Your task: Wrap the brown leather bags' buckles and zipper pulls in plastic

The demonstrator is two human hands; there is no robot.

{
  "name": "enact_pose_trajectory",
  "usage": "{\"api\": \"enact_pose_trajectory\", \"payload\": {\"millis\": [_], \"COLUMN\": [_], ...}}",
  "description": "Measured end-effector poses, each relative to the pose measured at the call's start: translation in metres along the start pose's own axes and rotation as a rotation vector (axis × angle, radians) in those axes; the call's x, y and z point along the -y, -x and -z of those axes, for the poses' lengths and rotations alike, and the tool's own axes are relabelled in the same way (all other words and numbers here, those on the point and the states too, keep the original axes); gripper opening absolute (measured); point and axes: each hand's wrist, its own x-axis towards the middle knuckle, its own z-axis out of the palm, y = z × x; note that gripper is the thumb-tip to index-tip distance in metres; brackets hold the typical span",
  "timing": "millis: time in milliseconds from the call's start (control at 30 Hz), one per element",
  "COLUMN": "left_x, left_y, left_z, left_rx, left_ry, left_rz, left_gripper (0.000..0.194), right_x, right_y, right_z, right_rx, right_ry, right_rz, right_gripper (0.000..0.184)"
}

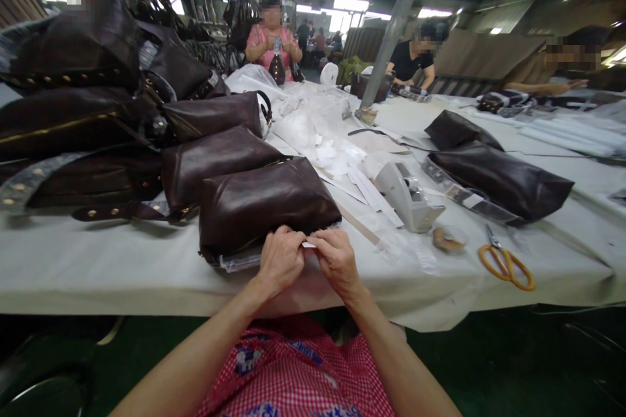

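A dark brown leather bag (268,205) lies on its side at the table's near edge, right in front of me. My left hand (282,254) and my right hand (336,257) meet at its lower right side. Between their fingertips shows a small white slip (308,245), pinched from both sides. Clear plastic wrap (239,260) pokes out from under the bag, left of my left hand. What my fingers touch on the bag itself is hidden behind them.
More brown bags (68,111) are heaped at the left. To the right stand a grey tape dispenser (409,199), a tape roll (448,239), orange-handled scissors (507,264) and another dark bag (503,176). Plastic scraps (317,124) litter the middle. Beyond a slanted post (396,26), people work across the table.
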Motion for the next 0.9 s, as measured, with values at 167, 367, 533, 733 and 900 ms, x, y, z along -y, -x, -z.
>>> {"api": "enact_pose_trajectory", "payload": {"millis": [167,367,533,733,900], "left_x": [0.003,-0.003,-0.002,0.002,0.005], "left_y": [-0.002,-0.001,-0.007,-0.013,-0.015], "left_z": [0.002,0.000,-0.004,-0.003,0.000], "left_rx": [0.049,0.085,0.094,0.124,0.173], "left_ry": [-0.077,-0.168,-0.128,-0.115,-0.108], "left_rz": [-0.063,-0.123,-0.118,-0.170,-0.223], "left_gripper": [0.023,0.020,0.021,0.023,0.026], "right_x": [-0.008,-0.015,-0.025,-0.047,-0.056], "right_y": [0.002,0.004,0.001,-0.004,-0.011], "right_z": [-0.003,0.000,0.004,0.012,0.016], "right_rx": [-0.068,-0.003,0.052,0.181,0.228], "right_ry": [-0.139,-0.257,-0.231,-0.144,-0.102], "right_rz": [-0.018,-0.038,0.110,0.433,0.583], "right_gripper": [0.020,0.021,0.022,0.019,0.016]}}
